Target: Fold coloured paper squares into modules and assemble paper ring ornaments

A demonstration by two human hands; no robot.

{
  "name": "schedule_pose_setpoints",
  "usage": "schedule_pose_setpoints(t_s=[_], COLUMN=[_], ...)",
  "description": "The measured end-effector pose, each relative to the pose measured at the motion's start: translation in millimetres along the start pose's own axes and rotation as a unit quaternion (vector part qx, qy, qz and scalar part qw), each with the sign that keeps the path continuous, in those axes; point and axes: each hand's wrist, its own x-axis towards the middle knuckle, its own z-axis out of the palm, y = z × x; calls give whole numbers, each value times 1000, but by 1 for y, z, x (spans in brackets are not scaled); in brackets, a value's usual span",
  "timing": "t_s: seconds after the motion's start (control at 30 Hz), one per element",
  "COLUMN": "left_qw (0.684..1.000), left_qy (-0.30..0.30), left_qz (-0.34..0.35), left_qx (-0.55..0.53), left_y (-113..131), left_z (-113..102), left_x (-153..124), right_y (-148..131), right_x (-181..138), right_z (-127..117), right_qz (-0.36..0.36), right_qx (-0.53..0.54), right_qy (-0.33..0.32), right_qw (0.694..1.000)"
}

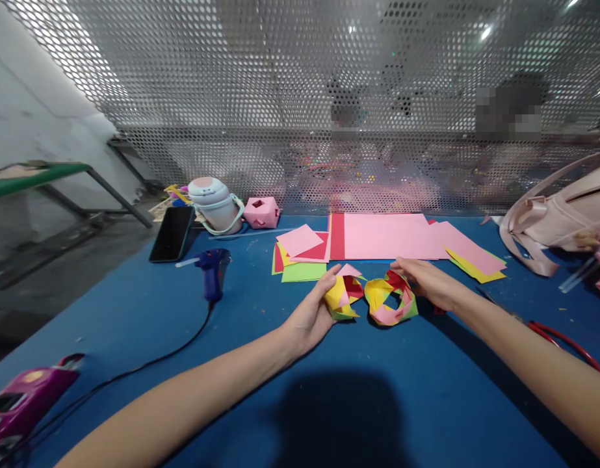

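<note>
Two folded-paper pieces in yellow, pink, red and green are side by side over the middle of the blue table. My left hand is closed around the left folded-paper piece, thumb on top and fingers underneath. The right folded-paper piece is ring-like, its round opening facing me. My right hand grips its far right edge, though most of those fingers are hidden behind the paper. The two pieces nearly touch; whether they meet I cannot tell.
Behind my hands lie loose coloured sheets and a pink paper stack. A blue glue gun, phone, white bottle and pink paper box stand left. Red-handled scissors and a bag are right.
</note>
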Motion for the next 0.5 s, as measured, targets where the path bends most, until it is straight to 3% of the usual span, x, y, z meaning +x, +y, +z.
schedule_pose_setpoints(t_s=[0.3,0.5], left_qw=[1000,1000], left_qy=[1,9], left_qz=[9,13], left_qx=[-12,13], left_y=[-3,-6], left_z=[-2,-1], left_x=[-5,-11], right_y=[10,21], right_x=[-46,-66], right_z=[35,52], right_qz=[-64,-168], right_qx=[188,32], right_qy=[-1,-9], right_qw=[980,985])
